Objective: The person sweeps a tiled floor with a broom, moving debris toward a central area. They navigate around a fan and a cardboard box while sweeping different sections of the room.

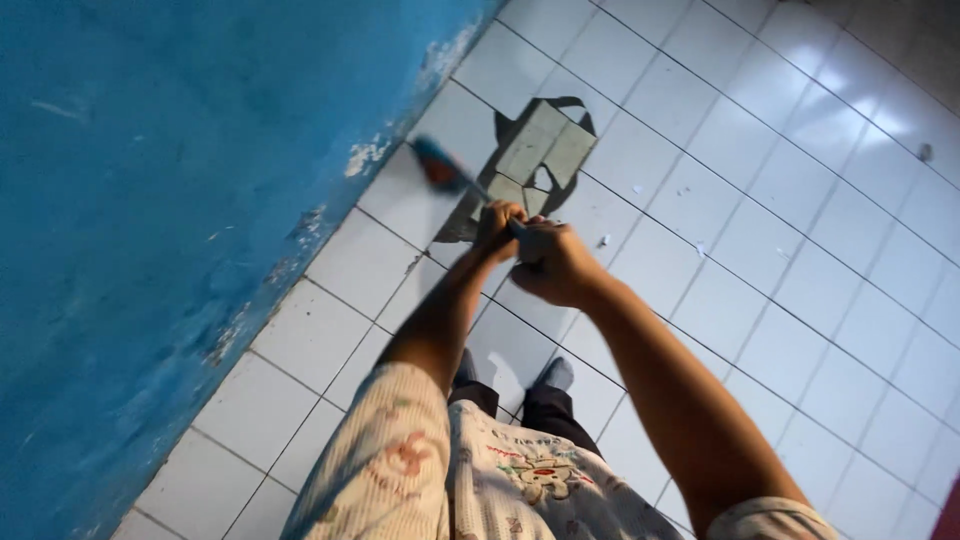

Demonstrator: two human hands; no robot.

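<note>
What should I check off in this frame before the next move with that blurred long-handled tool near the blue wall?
1. Both hands on the handle: ok. The left hand and right hand are closed on it together.
2. Tool head identifiable: cannot tell. The tool head is a blue and red blur.
3. Gap between head and blue wall: cannot tell, blurred.
4. Floor ahead: not ok. A grey bag lies flat on the tiled floor.
5. Debris: not ok. Small flecks dot the tiles.
6. Feet planted: ok.
</note>
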